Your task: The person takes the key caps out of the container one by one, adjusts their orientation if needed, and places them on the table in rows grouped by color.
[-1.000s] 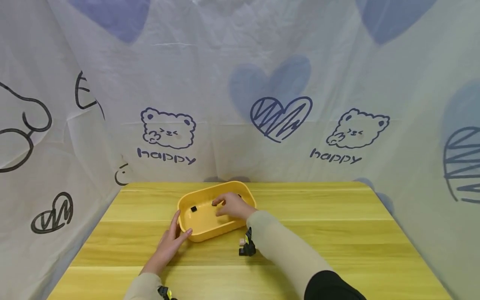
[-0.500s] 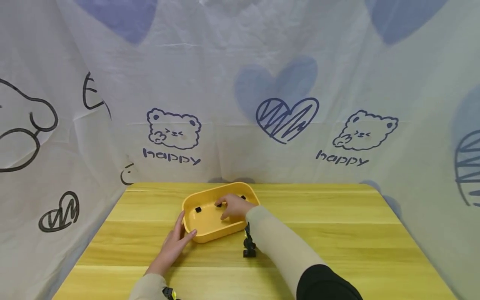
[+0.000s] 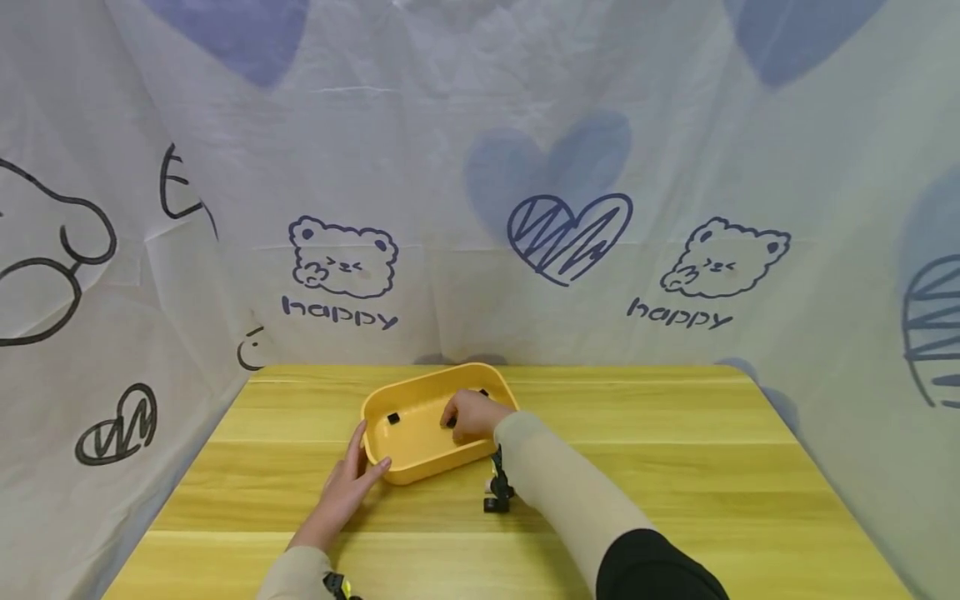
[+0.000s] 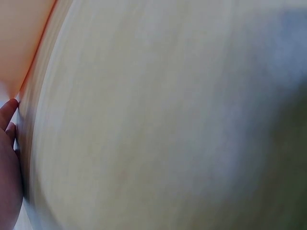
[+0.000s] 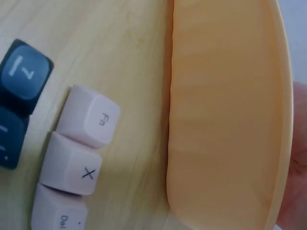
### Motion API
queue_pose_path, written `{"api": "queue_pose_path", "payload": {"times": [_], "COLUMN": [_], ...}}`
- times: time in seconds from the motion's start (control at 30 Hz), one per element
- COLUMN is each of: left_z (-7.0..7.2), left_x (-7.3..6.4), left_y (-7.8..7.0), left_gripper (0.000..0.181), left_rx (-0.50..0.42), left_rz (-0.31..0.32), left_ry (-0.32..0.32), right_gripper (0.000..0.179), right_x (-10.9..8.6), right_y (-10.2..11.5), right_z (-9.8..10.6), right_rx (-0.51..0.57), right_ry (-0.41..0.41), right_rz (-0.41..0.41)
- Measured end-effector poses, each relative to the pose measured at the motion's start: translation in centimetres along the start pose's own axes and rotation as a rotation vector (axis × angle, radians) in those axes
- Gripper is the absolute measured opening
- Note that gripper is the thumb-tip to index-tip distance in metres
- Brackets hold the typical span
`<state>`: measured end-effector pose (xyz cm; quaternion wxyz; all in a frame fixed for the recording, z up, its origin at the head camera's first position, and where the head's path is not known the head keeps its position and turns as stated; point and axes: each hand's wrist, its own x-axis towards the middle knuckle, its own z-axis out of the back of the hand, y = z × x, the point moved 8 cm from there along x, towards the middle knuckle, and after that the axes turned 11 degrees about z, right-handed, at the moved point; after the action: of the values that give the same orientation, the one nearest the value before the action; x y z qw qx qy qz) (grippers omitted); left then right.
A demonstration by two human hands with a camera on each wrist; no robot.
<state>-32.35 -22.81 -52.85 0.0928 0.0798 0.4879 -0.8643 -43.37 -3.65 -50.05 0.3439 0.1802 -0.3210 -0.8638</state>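
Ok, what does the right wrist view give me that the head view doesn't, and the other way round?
Only the right wrist view: readable legends Fn, X and Del on three pale keycaps lying beside the tray.

Only the head view: the left hand at the tray's near left corner, small black pieces inside the tray, and the printed curtain behind.

Both: the tray, the wooden tabletop and part of the right hand.

Left hand is spread, thumb apart from extended fingers, left forearm angles up and inward (only part of the hand in left wrist view); right hand sits farther forward, digits bent down, pinching, right arm slants in from lower right
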Motion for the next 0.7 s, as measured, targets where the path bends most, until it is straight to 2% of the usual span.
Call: {"api": "queue_pose_path", "payload": {"times": [0.13, 0.33, 0.7], "left_z": [0.0, -0.1, -0.2], "left_x": [0.0, -0.1, -0.2], "left_y": [-0.1, -0.1, -0.5], "left_gripper": [0.086, 0.086, 0.086], "left_rx": [-0.017, -0.022, -0.038], "left_rz": [-0.003, -0.008, -0.032], "left_ry": [0.008, 0.021, 0.036], "right_gripper": [0.037, 0.027, 0.023], "right_x": [-0.6, -1.3, -3.5], "right_y": [0.5, 0.9, 1.8], "right_z": [0.7, 1.9, 3.9], "right_rx": [-0.019, -0.108, -0.086], "right_ry": [-0.038, -0.11, -0.19], "right_rz": [0.013, 0.045, 0.077]}}
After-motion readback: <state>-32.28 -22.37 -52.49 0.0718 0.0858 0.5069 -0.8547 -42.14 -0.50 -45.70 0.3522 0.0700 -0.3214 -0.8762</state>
